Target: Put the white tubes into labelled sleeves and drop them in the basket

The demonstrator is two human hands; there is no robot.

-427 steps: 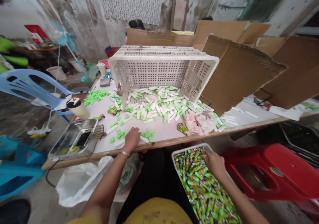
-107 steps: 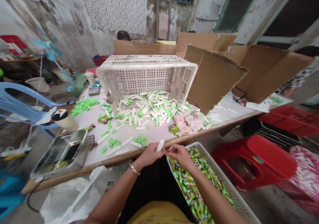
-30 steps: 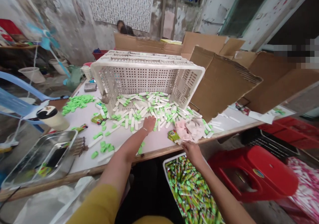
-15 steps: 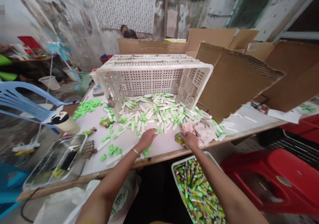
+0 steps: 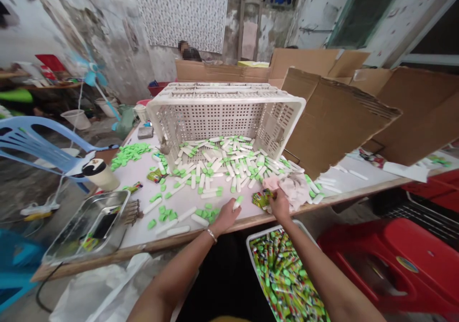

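My left hand [image 5: 226, 215] is closed on a white tube with a green cap [image 5: 237, 201] near the table's front edge. My right hand [image 5: 278, 204] pinches at a small stack of green and yellow labels [image 5: 261, 199] beside a pink rag [image 5: 292, 188]. A pile of white tubes [image 5: 229, 162] spills from a tipped white crate [image 5: 225, 114]. Loose green caps [image 5: 210, 212] lie just left of my left hand.
A basket of labelled tubes [image 5: 283, 274] sits below the table at my right. A metal tray [image 5: 91, 224] and a jar [image 5: 100, 174] stand at the left. Cardboard boxes [image 5: 337, 116] rise at the right, a red stool [image 5: 390, 264] below. A person sits behind the boxes.
My left hand reached into the tube pile and drew back to the front edge holding a capped tube. My right hand rose from the basket to the labels by the rag.
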